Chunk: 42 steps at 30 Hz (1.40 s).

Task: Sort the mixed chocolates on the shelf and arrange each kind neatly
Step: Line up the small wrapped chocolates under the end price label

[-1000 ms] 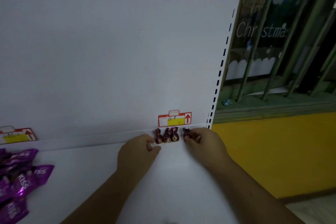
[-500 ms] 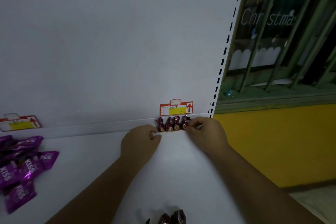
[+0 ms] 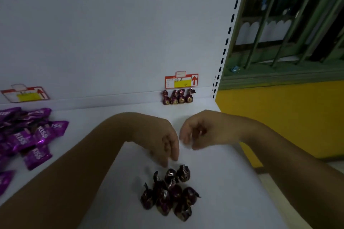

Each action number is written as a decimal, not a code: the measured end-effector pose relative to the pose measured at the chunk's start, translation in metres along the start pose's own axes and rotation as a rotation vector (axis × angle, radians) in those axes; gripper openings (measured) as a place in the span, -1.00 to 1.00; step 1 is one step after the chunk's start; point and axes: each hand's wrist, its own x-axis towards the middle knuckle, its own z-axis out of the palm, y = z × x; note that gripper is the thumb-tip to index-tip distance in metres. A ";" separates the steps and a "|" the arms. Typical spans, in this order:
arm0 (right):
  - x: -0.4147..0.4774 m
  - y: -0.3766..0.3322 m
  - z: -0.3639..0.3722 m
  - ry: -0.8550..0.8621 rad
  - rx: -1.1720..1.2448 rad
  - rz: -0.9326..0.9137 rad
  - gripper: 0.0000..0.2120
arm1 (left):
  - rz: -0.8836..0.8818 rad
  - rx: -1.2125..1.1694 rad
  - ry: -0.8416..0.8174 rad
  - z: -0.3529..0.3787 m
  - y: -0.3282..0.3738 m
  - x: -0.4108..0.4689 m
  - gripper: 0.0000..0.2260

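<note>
A row of four dark-red chocolates stands against the back edge of the white shelf, just under a red-and-yellow price tag. A loose heap of the same chocolates lies nearer the front. The left hand hangs just above it, fingers relaxed and empty. The right hand beside it is loosely curled and blurred, and I cannot tell whether it holds anything. Purple KISS packets lie far left.
</note>
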 end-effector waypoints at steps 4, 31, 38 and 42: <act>-0.026 -0.009 0.022 -0.057 -0.181 0.020 -0.69 | 0.067 0.055 -0.109 0.009 0.008 -0.001 -0.68; 0.072 0.023 0.008 0.720 -0.221 0.260 -0.78 | -0.057 0.024 1.108 -0.002 -0.065 0.037 -0.89; 0.073 0.033 0.013 0.792 -0.180 0.232 -0.77 | -0.141 0.071 1.192 0.000 -0.061 0.048 -0.83; 0.076 0.036 0.012 0.797 -0.172 0.232 -0.78 | -0.106 -0.084 1.260 0.002 -0.061 0.049 -0.85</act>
